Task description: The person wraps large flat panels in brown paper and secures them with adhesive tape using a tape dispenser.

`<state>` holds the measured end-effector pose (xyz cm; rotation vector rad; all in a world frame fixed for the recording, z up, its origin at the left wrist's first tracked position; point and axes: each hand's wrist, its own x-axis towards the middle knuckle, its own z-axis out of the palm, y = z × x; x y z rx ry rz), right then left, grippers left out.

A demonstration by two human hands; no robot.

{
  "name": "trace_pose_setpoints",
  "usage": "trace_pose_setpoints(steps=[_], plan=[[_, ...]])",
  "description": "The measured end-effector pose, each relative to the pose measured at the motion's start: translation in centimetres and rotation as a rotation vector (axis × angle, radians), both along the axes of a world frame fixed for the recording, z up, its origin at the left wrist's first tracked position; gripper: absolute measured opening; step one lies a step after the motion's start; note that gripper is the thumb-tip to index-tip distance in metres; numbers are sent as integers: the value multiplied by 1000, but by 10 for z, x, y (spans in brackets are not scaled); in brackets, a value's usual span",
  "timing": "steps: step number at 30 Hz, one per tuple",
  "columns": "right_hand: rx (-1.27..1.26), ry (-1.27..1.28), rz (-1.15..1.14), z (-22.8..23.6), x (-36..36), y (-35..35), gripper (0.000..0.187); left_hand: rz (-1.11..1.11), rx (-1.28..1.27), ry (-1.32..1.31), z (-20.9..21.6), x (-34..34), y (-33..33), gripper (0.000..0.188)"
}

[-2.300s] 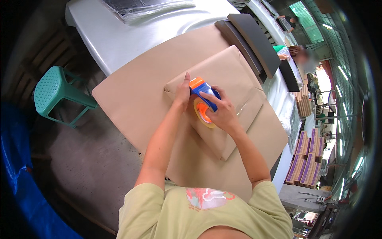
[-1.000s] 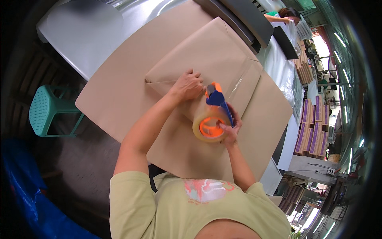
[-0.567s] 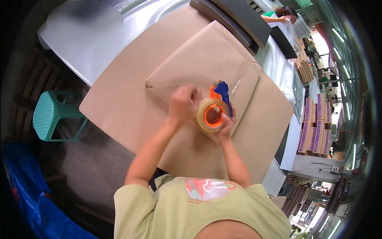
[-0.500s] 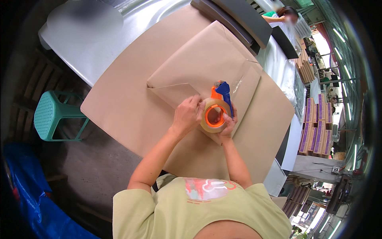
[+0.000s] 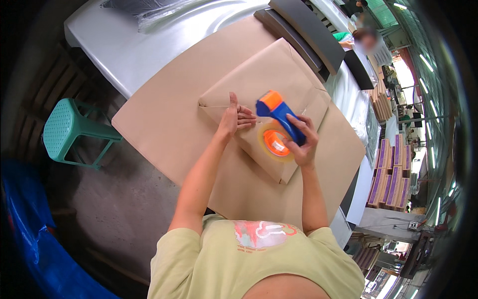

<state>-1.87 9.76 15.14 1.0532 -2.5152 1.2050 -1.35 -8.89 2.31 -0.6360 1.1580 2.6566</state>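
Observation:
A flat parcel wrapped in brown paper (image 5: 264, 74) lies at a slant on a larger sheet of brown paper (image 5: 164, 119). My right hand (image 5: 306, 137) grips the blue handle of a tape dispenser (image 5: 285, 118), which has an orange head and a roll of clear tape on an orange hub. The dispenser is held over the parcel, its head toward the far left. My left hand (image 5: 236, 117) rests at the parcel's near-left folded edge, fingers stretched and thumb raised, holding nothing. A shiny strip of clear tape shows on the parcel's right part.
Dark grey panels (image 5: 298, 40) lie at the far edge of the paper. A table under clear plastic (image 5: 114, 55) extends beyond. A green stool (image 5: 74, 129) stands at the left near a blue tarp (image 5: 30, 234). Stacked cartons (image 5: 391, 172) and a person (image 5: 366, 40) are at the right.
My right hand has turned the tape dispenser so its blue handle faces up and moved slightly right. My left hand has left the tape roll and spread its fingers on the parcel's fold.

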Motion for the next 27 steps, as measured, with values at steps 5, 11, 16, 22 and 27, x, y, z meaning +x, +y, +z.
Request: trace_pose_setpoints(steps=[5, 11, 16, 22, 27], plan=[[338, -38, 6, -12, 2, -29, 54, -48, 92, -1, 12, -2, -8, 66], [332, -62, 98, -17, -12, -2, 53, -159, 48, -45, 18, -8, -19, 38], [274, -73, 90, -19, -3, 10, 54, -175, -32, -57, 15, -8, -12, 32], [351, -35, 115, -4, 7, 38, 57, 7, -114, 20, 0, -15, -5, 30], [458, -14, 113, -7, 19, 64, 56, 401, -208, 399, -14, -11, 11, 33]])
